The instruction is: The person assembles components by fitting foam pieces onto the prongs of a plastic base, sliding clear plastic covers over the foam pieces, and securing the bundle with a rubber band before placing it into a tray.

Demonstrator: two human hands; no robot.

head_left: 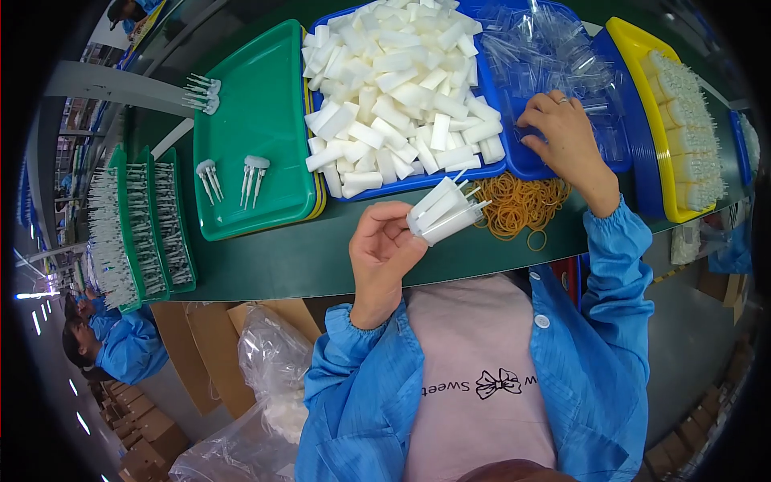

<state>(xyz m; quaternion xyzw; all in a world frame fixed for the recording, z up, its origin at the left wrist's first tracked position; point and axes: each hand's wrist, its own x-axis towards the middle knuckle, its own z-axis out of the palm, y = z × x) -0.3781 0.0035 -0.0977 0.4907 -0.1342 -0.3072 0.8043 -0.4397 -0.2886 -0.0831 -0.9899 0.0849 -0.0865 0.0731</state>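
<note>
Left hand: the left hand (385, 249) is closed, thumb against fingers, on a small bundle (446, 213) of white blocks, clear plastic and thin pale-tipped rods, held tilted above the near table edge.
Right hand: the right hand (564, 132) is partly open, fingers curled, with a gap between thumb and forefinger; nothing shows in that gap.
Bundle and reach: the step in hand looks like steadying the bundle on the left while the right reaches for a part; picking one from a loose pile would call for a light pinch.
Clear plastic pieces: these (554, 52) lie heaped in a blue tray (526, 171) beneath and beyond the right hand.
Rubber bands: a tan pile (518, 205) lies between the hands, near the bundle.
White blocks: a large heap (393, 88) fills another blue tray, just beyond the left hand.
Green tray: farther left, this tray (257, 104) bears three small rod clusters (255, 169).
Yellow tray: at far right, it (671, 210) holds packed rows of pale-tipped bundles (683, 132).
</note>
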